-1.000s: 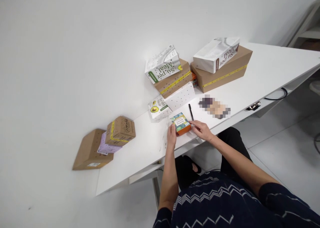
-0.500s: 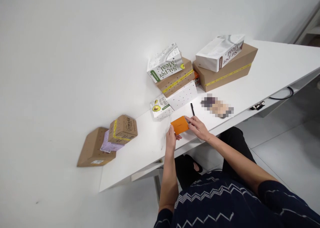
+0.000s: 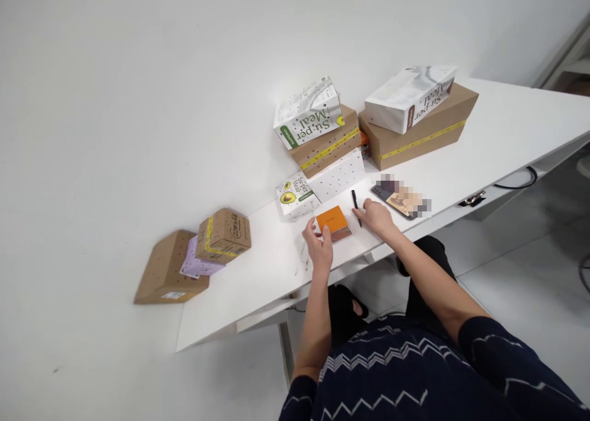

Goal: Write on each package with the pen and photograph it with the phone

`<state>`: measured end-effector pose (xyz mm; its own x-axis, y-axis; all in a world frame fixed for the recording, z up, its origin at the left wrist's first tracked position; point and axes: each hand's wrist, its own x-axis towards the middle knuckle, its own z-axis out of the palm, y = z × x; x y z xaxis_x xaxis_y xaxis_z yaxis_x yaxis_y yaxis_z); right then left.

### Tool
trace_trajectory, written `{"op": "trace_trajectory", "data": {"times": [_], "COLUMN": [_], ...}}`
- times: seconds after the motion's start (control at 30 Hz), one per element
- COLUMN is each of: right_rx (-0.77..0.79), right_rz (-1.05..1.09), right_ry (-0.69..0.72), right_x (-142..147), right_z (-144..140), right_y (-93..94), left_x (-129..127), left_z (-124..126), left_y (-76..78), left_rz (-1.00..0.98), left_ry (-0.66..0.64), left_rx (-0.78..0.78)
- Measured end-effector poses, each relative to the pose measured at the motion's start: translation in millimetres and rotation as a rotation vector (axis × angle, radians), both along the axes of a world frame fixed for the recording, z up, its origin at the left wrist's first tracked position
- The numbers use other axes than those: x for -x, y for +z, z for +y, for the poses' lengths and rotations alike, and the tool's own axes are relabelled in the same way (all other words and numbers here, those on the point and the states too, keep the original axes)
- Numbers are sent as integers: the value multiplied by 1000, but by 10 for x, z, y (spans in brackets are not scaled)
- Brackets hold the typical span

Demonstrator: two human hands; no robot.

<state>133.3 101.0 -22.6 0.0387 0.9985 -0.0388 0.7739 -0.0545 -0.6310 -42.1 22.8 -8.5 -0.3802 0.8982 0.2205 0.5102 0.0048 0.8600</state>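
A small orange box (image 3: 332, 218) lies on the white table, its side nearest me showing a brownish strip. My left hand (image 3: 319, 247) grips its left end, thumb on the near edge and fingers curled along the side. Just right of the box is a black pen (image 3: 354, 198). My right hand (image 3: 375, 217) has its fingers curled over the pen's middle, closed on it against the tabletop. A dark phone (image 3: 391, 201), its picture partly blurred out, rests to the right of that hand.
Behind the pen, a cardboard box (image 3: 329, 147) and white Su-per Meal boxes (image 3: 338, 174) are stacked. Another white box (image 3: 410, 98) tops a long brown carton (image 3: 419, 139) farther right. Brown cartons (image 3: 161, 267) and a lilac box (image 3: 200, 264) stand at the left end.
The orange box has gone down onto the table from between both hands. My right hand has left it and moved right to the pen; my left hand stays at the box.
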Motion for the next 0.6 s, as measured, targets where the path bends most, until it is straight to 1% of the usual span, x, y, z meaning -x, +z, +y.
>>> {"op": "trace_trajectory", "data": {"times": [0.07, 0.13, 0.27, 0.37, 0.43, 0.53, 0.57, 0.6], "right_rx": [98, 128, 114, 88, 29, -138, -182, -208], "right_rz": [-67, -52, 39, 141, 340, 846, 993, 1091], "right_ry": [34, 56, 91, 93, 30, -86, -86, -58], "right_x": [24, 52, 6, -120, -191, -201, -174, -133], "right_z": [86, 137, 142, 64, -10, -105, -126, -142], "right_y": [28, 23, 7, 98, 227, 464, 534, 592], "left_x": [-30, -51, -80, -136, -197, -285, -305, -318], "left_z": [20, 28, 0, -32, -44, -50, -51, -51], "left_y": [-24, -27, -22, -48, -74, -102, -108, -113], "left_rz": [60, 100, 159, 313, 409, 496, 515, 532], "left_ry": [-53, -85, -94, -130, -154, -158, -154, -149], "left_rx": [-125, -188, -202, -234, -262, -302, -314, -323]}}
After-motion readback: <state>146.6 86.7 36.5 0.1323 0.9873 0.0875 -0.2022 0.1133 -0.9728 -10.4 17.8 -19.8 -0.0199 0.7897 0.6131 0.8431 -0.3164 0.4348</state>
